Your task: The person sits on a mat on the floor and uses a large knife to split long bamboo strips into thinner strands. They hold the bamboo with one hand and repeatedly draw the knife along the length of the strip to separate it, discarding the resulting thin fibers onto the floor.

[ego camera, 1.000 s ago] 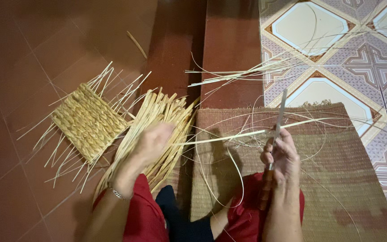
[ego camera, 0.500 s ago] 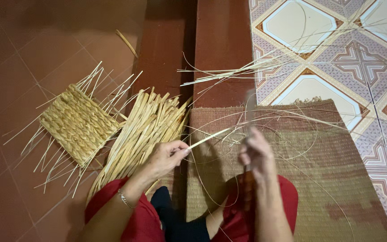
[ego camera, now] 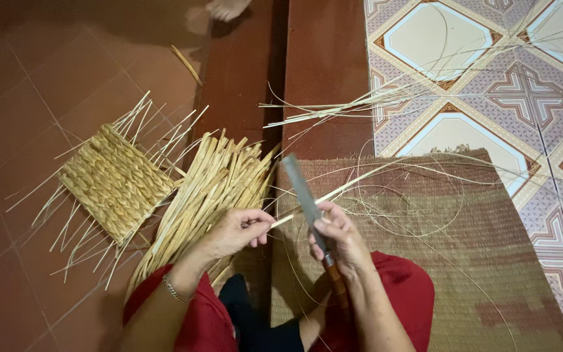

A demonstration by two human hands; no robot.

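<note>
1. The left hand [ego camera: 239,231], low in the frame just left of centre, is closed in a pinch on the near end of a pale reed strip [ego camera: 360,182]; the other fingers curl loosely in.
2. The right hand [ego camera: 337,241], just beside it at lower centre, is wrapped shut round the handle of a knife [ego camera: 301,189], the flat blade pointing up and to the left.
3. The strip's long axis runs from the left hand's pinch up and to the right, crossing the blade just above the right hand's thumb. The two hands are near each other, the blade between them, and the strip lies to the right of both.
4. Left of the hands lies a bundle of flat reeds [ego camera: 210,195], fanning toward the centre; further to the left lies a small woven square [ego camera: 115,182] with loose ends sticking out.
5. Under the right hand is a woven mat [ego camera: 477,261] strewn with thin curling shavings.
6. The knife's handle is mostly covered by the fingers. Where the strip ends among the shavings at right is hard to make out. A bare foot [ego camera: 226,8] is cut off at the top edge.
</note>
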